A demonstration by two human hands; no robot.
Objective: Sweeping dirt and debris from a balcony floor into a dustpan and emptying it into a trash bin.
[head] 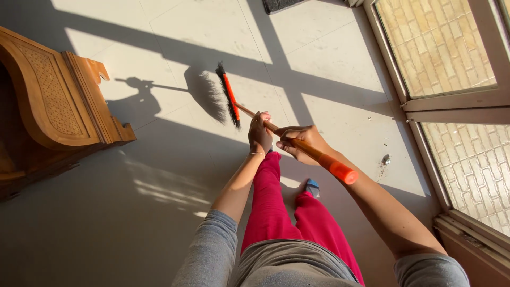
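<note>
Head view, left hand and right hand grip closed round broom handle, bristles on open floor

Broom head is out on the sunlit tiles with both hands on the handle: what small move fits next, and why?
Probably a short pull of the broom toward the feet: the left hand and right hand both grip the handle, and the bristles rest on the floor at arm's reach.

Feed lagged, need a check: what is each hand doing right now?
Left hand: closed around the broom handle, lower down.
Right hand: closed around the same handle, nearer its orange end.
</note>
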